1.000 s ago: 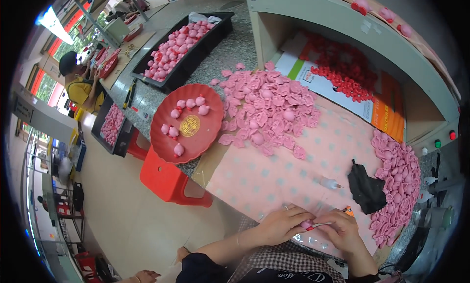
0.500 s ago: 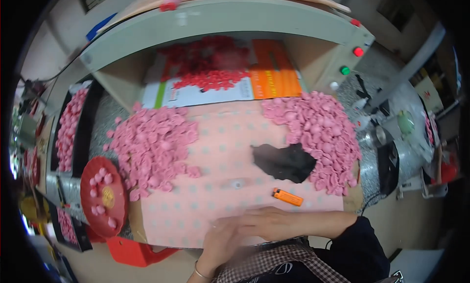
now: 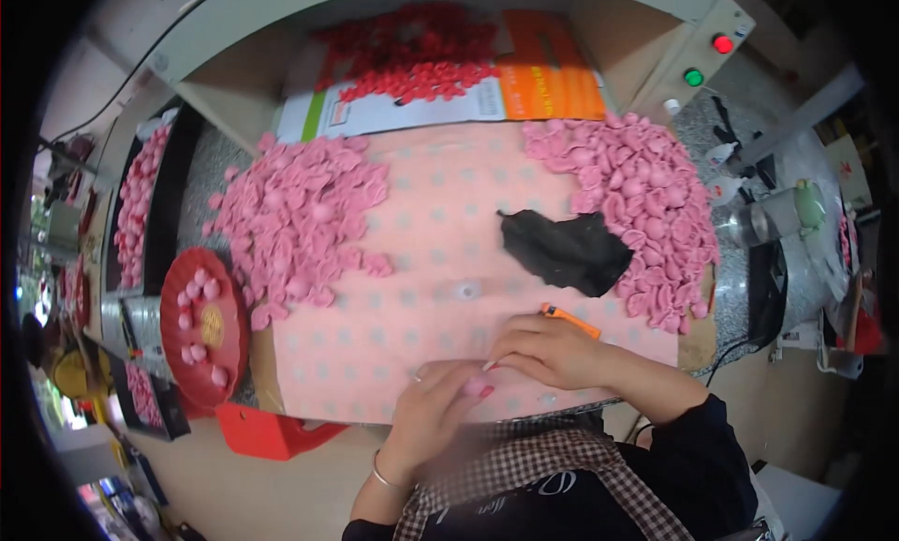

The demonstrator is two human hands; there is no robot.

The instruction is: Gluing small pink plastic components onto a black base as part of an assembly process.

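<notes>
Nearest me I see the checkered apron (image 3: 538, 457), and just beyond it the two bare hands at the table's near edge. The left hand (image 3: 435, 410) has its fingers curled closed around a small pink piece (image 3: 474, 387), which shows a red bit on its right side and sits between the hands, over the pink dotted cloth (image 3: 421, 340). The right hand (image 3: 552, 352) reaches in with its fingertips bunched close together right beside that piece; a pale tip shows there, but I cannot tell whether they grip anything. Just past the right hand lies an orange lighter (image 3: 573, 322), partly hidden by it. Farther in, I make out a small clear object (image 3: 466, 289) and a crumpled black rag (image 3: 567, 251), with a pile of pink pieces (image 3: 655, 204) against the rag's right side. Off to the left are a red plate (image 3: 201, 387) bearing a few pink balls and another pink pile (image 3: 290, 223). Farthest, under a pale shelf (image 3: 637, 3), small red pieces (image 3: 421, 80) are heaped on a printed board (image 3: 552, 82).
</notes>
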